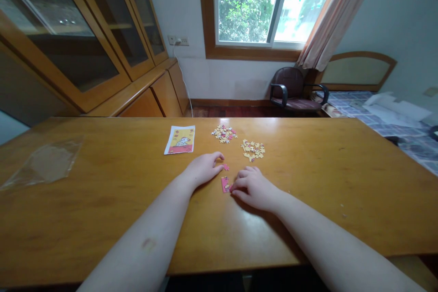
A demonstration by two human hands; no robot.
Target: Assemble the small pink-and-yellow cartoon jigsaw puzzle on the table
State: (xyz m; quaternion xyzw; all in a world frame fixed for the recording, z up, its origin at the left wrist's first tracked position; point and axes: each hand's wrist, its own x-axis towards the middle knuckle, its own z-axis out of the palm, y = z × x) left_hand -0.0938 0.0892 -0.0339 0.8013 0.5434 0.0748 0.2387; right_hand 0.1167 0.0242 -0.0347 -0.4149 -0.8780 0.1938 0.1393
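On the table, a small joined block of pink puzzle pieces (225, 185) lies between my hands. My right hand (255, 187) is closed, its thumb and fingertips pinching a puzzle piece at the block's right edge; the fingers hide most of that piece. Just above the block, a loose pink puzzle piece (226, 167) rests by the thumb tip of my left hand (205, 168). That hand lies on the table, thumb and forefinger apart, holding nothing I can see. Farther back are a pile of mixed pink and yellow pieces (224, 133) and a group of mostly yellow pieces (252, 150).
A picture card (180, 140) with a white animal on yellow and pink lies left of the piles. A clear plastic bag (51, 162) is flat on the wooden table (112, 146) at left. Beyond stand a glass-door cabinet (123, 73), an armchair (290, 86) and a bed (352, 100).
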